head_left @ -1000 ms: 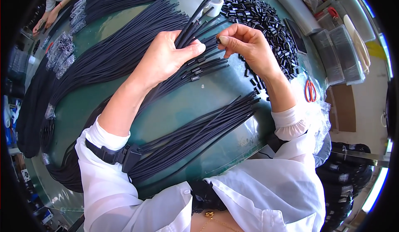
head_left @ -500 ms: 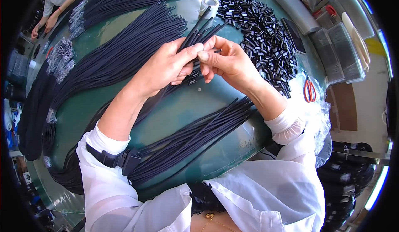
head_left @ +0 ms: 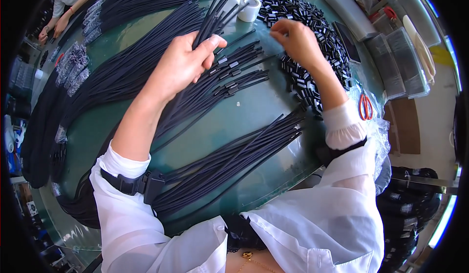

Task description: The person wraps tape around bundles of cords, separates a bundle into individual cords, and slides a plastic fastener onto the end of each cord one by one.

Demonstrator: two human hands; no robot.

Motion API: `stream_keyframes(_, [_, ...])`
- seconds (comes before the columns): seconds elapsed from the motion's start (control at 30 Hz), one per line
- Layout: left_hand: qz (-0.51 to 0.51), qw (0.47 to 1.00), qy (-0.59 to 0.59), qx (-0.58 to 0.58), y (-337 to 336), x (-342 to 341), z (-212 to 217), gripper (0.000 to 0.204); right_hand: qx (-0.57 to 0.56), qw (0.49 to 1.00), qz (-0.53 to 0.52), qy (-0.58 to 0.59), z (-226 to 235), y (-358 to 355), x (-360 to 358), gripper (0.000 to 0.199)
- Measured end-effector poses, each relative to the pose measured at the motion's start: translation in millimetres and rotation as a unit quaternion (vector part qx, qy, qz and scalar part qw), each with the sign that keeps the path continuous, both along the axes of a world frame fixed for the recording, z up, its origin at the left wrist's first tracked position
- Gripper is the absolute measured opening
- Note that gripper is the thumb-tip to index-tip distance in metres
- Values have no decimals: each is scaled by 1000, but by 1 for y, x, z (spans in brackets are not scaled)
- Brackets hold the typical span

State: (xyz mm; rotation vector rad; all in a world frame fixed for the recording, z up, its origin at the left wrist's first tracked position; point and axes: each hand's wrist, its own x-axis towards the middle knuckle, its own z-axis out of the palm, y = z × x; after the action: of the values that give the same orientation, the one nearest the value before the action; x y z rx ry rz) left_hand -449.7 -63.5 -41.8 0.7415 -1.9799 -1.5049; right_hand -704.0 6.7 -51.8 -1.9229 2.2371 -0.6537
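Note:
My left hand (head_left: 184, 64) is closed around a bundle of thin black cords (head_left: 211, 23), whose free ends fan upward past the thumb. Below it, more black cords (head_left: 195, 99) lie on the table, several with small shiny black sleeves (head_left: 234, 64) near their ends. My right hand (head_left: 299, 42) hovers at the left edge of a large pile of small black tube pieces (head_left: 317, 23). Its fingers are curled together; whether a piece sits between the fingertips is hidden.
Another cord bundle (head_left: 234, 160) lies nearer me on the green table (head_left: 254, 111). Long cord bundles (head_left: 132, 72) stretch leftward. A white tape roll (head_left: 249, 10) stands by the pile. Red-handled scissors (head_left: 365, 108) and plastic boxes (head_left: 386, 63) are at right. A co-worker's hand (head_left: 61, 26) shows far left.
My right hand has left the cord ends and moved right to the pile. My left hand has shifted slightly left, still holding its bundle. The sleeved cords on the table are now uncovered.

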Motion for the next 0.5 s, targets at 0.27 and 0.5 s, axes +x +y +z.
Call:
stream_keyframes(0.27, [9, 988, 30, 151, 6, 0, 3, 19, -66, 983, -10, 172, -26, -36, -29, 18])
stream_keyframes(0.5, [32, 983, 37, 175, 5, 2, 5, 15, -73, 865, -10, -497, 17, 6, 25, 19])
